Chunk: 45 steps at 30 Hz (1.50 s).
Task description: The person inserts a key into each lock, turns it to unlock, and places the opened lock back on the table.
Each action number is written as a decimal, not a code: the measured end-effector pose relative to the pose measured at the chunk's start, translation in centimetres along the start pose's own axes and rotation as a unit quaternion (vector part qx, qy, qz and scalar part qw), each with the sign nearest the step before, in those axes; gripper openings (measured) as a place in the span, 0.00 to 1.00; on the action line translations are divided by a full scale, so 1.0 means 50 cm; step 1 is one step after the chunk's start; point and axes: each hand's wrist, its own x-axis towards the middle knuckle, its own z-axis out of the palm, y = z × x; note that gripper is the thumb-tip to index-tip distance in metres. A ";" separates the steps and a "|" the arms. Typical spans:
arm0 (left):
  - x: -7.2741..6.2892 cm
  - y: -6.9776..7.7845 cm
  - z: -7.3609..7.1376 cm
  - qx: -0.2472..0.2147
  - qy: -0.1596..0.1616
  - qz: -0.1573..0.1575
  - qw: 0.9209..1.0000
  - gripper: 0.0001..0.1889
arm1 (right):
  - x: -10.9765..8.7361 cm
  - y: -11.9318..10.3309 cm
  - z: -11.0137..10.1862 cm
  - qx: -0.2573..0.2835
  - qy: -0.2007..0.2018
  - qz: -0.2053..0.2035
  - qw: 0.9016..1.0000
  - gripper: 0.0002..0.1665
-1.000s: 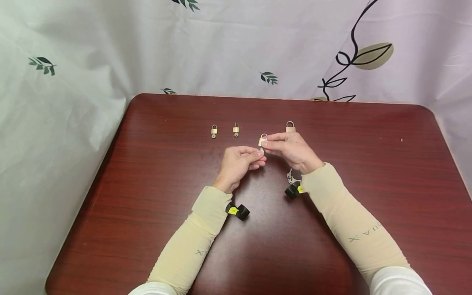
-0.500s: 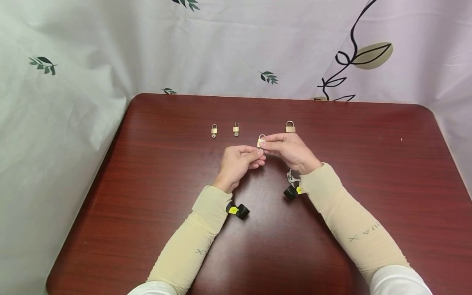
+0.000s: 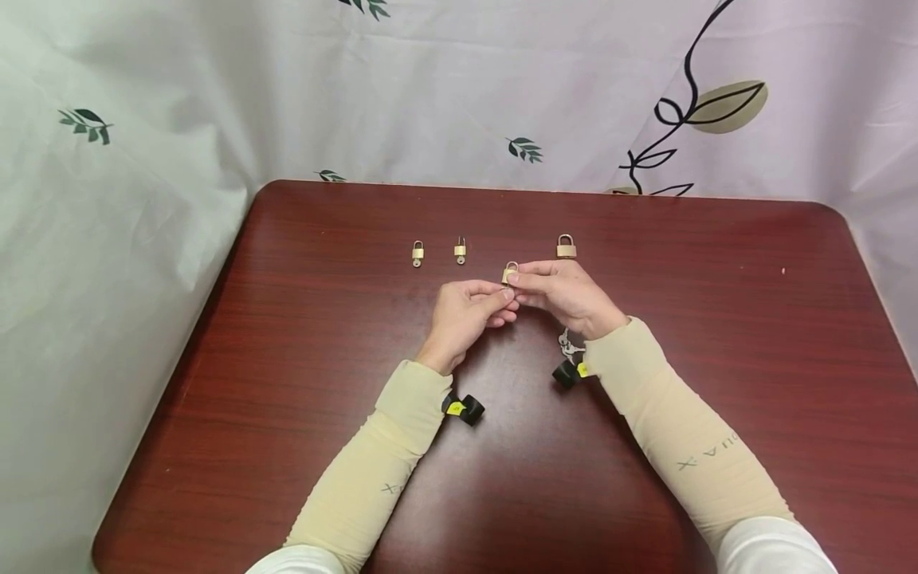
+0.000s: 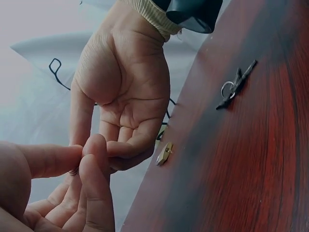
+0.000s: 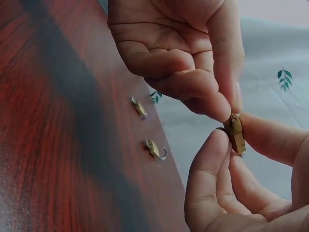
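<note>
A small brass padlock [image 3: 510, 275] is pinched between the thumb and fingers of my right hand [image 3: 570, 295], its shackle pointing away. My left hand [image 3: 466, 315] meets it from below, thumb and index finger pinching a small key [image 3: 508, 290] at the padlock's lower end; the fingers hide most of this key. The right wrist view shows the padlock [image 5: 235, 133] between both hands' fingertips. Two similar padlocks lie beyond my left hand: one [image 3: 418, 253] with a key in it, the other [image 3: 460, 251] with a key and a raised shackle.
Behind my right hand lies a larger brass padlock [image 3: 566, 249]. A ring of silver keys [image 3: 568, 344] rests beside my right wrist, partly hidden by the wrist camera [image 3: 566, 373]. The dark red table [image 3: 287, 335] ends at a white leaf-print curtain [image 3: 445, 104].
Both hands stay nearly in place. The padlock has come slightly closer to my left fingers, and the pale key head visible a second ago is now mostly hidden.
</note>
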 end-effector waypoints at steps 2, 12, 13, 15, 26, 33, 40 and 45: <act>0.001 0.000 -0.001 0.005 0.001 0.002 1.000 0.09 | 0.001 0.000 -0.001 -0.002 0.000 -0.003 1.000 0.13; 0.003 0.000 -0.005 0.021 0.004 0.001 1.000 0.15 | 0.002 -0.005 -0.004 0.001 0.002 -0.022 1.000 0.14; 0.003 0.000 -0.005 0.021 0.003 0.000 1.000 0.15 | 0.002 -0.004 -0.004 0.001 0.004 -0.022 1.000 0.14; 0.003 -0.001 -0.006 0.022 0.002 -0.003 1.000 0.14 | 0.002 -0.004 -0.004 0.002 0.006 -0.021 1.000 0.14; 0.005 0.000 -0.005 0.040 0.002 -0.003 0.999 0.09 | 0.003 -0.001 -0.003 0.006 0.010 -0.022 1.000 0.13; 0.007 -0.001 -0.001 0.034 0.012 -0.001 0.999 0.08 | 0.002 -0.001 0.003 0.005 0.013 -0.020 1.000 0.13; 0.007 0.001 0.001 0.022 0.017 -0.019 0.999 0.08 | 0.004 0.000 0.004 -0.007 0.017 -0.022 1.000 0.12; 0.007 0.001 0.002 0.014 0.018 -0.025 0.999 0.08 | 0.006 0.003 0.003 -0.017 0.023 -0.019 0.999 0.07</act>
